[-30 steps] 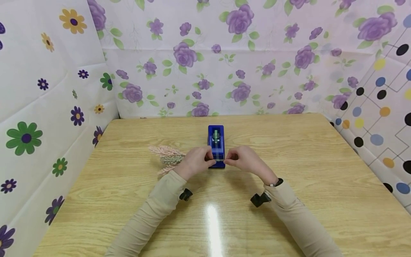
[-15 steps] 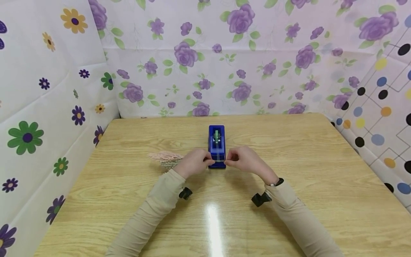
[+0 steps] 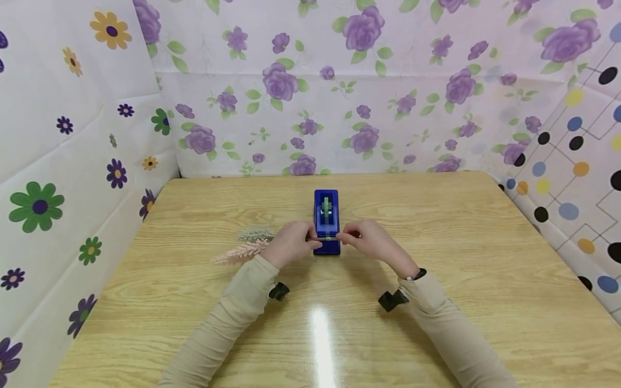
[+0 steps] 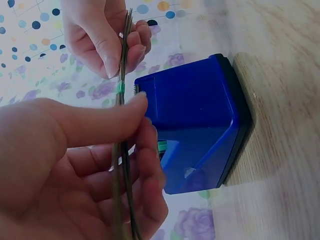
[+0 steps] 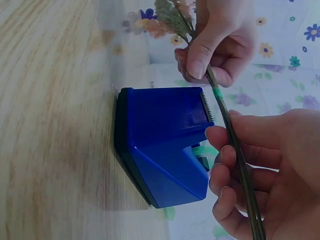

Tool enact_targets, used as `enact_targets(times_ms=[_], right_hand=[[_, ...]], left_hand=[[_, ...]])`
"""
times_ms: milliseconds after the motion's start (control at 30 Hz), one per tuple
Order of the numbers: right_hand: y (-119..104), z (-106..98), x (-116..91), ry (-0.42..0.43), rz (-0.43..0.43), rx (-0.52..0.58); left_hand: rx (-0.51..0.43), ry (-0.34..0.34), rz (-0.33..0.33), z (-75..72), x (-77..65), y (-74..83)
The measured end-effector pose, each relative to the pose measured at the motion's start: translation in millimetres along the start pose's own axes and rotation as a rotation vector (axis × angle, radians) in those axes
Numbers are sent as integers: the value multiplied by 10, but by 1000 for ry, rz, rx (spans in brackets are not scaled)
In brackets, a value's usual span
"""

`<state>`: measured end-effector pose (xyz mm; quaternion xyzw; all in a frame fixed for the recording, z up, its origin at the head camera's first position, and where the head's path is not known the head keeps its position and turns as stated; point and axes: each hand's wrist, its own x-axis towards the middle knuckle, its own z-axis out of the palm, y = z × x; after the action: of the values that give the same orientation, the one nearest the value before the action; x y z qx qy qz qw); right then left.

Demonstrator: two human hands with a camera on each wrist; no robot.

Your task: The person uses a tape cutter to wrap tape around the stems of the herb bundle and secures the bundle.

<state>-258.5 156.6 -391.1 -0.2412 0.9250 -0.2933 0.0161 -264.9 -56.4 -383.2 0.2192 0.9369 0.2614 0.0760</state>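
A bundle of thin artificial flower stems (image 5: 245, 185) spans between the two hands, right at the toothed cutter of a blue tape dispenser (image 3: 327, 221). My left hand (image 3: 291, 243) pinches the stems between thumb and fingers, near the flower heads. Pink and grey-green sprays (image 3: 245, 248) stick out to its left. Toward the bare ends, my right hand (image 3: 368, 240) holds the stems with thumb and curled fingers. Between the hands, a band of greenish clear tape (image 4: 120, 88) wraps the stems. More tape reaches back to the roll (image 3: 326, 206) in the dispenser.
The dispenser stands on a light wood table (image 3: 417, 205), its cutter end toward the person. Floral cloth (image 3: 330, 118) hangs behind the table, with patterned cloths at both sides. A small black camera (image 3: 393, 300) hangs at the right wrist.
The flower bundle has rolled about its length: grey-green now lies at the back and pink in front. The stems have shifted slightly away from the person, close to the cutter. The dispenser stays put.
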Motion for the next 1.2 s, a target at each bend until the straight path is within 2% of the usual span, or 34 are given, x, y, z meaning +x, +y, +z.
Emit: enact_targets(times_ms=[200,367,767,1033,1200], right_hand=[[3,8,-3,21,1,-43],[0,25,11,30,-4,-57],[-15,26,7,20,5,-60],[-8,37,-5,21,-26,-53],[20,58,-5,-66,0,15]], left_hand=[[-94,-100,-40,-33,1,-42],[-105,-145,-52,-50,17,-74],[-64,-86,-56,-56,19,-66],[-41,-25,-20,-18,7,-44],[-56,-38,-5,-4,-8,-28]])
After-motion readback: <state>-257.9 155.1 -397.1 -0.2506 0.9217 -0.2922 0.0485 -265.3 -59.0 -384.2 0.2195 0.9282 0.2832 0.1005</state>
